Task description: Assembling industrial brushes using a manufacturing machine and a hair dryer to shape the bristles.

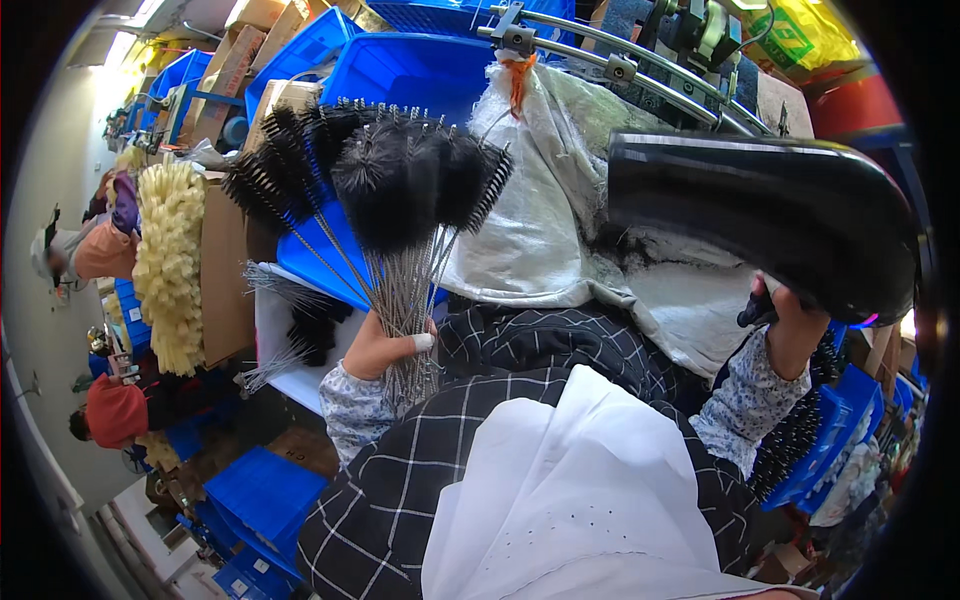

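Observation:
My left hand (378, 345) is closed around the twisted wire stems of a bundle of black bristle brushes (385, 190). The brush heads fan out upward, and white tape wraps my left thumb. On the right, my right hand (795, 325) is closed beneath a large glossy black hair dryer (750, 215). Its broad barrel points left toward the brushes, with a gap between them. The barrel's bulk hides part of the grip. Under the brushes is a blue bin (330, 255), and a whitish woven sack (540, 200) lies beyond my lap.
Metal rails (640, 75) of a machine cross the far right. More brushes lie in a white bin (275, 345) at my left. Cream bristle rolls (170, 265) stand beside cardboard. Blue crates (265, 510) sit lower left. Two people are at the far left, one in a red top (115, 410).

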`<action>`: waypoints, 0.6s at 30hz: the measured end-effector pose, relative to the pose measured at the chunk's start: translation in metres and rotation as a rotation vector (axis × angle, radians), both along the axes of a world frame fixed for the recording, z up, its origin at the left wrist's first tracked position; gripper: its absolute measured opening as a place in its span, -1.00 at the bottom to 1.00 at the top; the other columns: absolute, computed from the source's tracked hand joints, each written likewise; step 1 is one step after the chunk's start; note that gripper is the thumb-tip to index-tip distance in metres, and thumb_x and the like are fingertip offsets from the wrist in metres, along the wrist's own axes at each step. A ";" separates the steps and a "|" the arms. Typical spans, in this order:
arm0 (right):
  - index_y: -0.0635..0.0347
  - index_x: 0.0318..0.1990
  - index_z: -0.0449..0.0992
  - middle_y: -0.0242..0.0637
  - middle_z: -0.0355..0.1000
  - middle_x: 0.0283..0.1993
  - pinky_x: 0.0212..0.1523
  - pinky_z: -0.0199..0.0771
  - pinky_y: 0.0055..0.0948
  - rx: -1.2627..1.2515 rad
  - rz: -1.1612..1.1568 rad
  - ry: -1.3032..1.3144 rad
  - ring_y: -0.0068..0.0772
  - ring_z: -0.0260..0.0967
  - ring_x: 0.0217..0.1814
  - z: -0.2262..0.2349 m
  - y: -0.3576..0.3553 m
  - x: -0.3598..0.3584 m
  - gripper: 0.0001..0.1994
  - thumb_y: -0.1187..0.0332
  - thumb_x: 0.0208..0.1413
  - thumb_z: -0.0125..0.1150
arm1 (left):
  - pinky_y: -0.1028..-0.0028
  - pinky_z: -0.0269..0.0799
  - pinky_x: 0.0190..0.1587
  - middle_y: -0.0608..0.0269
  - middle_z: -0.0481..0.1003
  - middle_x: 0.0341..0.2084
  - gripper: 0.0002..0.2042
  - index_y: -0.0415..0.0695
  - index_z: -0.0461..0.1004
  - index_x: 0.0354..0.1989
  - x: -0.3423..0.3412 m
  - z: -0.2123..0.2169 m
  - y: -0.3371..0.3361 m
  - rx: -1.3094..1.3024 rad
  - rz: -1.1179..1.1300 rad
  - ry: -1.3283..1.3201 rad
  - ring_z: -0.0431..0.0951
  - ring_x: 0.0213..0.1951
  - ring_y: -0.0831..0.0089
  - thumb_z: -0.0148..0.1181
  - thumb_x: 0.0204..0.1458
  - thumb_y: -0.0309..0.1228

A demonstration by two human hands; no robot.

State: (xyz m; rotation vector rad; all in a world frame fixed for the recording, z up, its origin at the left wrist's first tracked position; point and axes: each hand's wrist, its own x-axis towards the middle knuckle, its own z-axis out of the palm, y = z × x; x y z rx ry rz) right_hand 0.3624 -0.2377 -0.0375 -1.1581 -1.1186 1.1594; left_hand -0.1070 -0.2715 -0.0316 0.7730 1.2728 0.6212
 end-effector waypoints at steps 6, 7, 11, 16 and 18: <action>-0.07 0.14 -0.01 -0.18 0.05 0.13 -0.05 0.19 0.01 -0.017 0.010 -0.006 -0.15 0.12 0.08 -0.008 -0.002 0.004 -0.41 -0.04 -0.04 -0.09 | 0.52 0.34 -0.30 0.23 0.38 -0.44 -0.55 -0.23 0.19 -0.17 0.000 -0.003 0.002 -0.018 0.001 -0.008 0.40 -0.36 0.47 0.16 -0.32 -0.63; -0.07 0.14 -0.01 -0.18 0.05 0.13 -0.04 0.18 0.01 -0.020 0.010 -0.009 -0.14 0.11 0.09 -0.008 -0.003 0.005 -0.41 -0.04 -0.04 -0.09 | 0.52 0.34 -0.30 0.23 0.38 -0.44 -0.55 -0.23 0.19 -0.17 0.000 -0.003 0.002 -0.019 0.000 -0.008 0.40 -0.36 0.47 0.16 -0.32 -0.63; -0.09 0.15 -0.02 -0.19 0.04 0.14 -0.01 0.12 0.03 -0.025 0.018 -0.015 -0.14 0.09 0.10 -0.011 -0.002 0.004 -0.40 -0.04 -0.04 -0.09 | 0.52 0.34 -0.30 0.21 0.38 -0.45 -0.54 -0.23 0.18 -0.15 0.001 0.000 0.002 -0.029 0.035 -0.022 0.41 -0.36 0.46 0.15 -0.32 -0.64; -0.10 0.15 -0.03 -0.20 0.02 0.15 0.03 0.05 0.05 -0.029 0.026 -0.023 -0.13 0.07 0.12 -0.013 -0.001 0.004 -0.40 -0.04 -0.04 -0.09 | 0.53 0.35 -0.33 0.20 0.38 -0.47 -0.53 -0.23 0.18 -0.15 0.004 0.004 0.002 -0.048 0.073 -0.032 0.41 -0.38 0.46 0.15 -0.33 -0.65; -0.11 0.15 -0.03 -0.20 0.02 0.15 0.05 0.03 0.06 -0.030 0.031 -0.024 -0.13 0.06 0.13 -0.014 0.000 0.003 -0.40 -0.04 -0.04 -0.09 | 0.52 0.36 -0.36 0.19 0.38 -0.48 -0.52 -0.23 0.17 -0.14 0.006 0.007 0.002 -0.097 0.130 -0.080 0.42 -0.41 0.45 0.15 -0.34 -0.66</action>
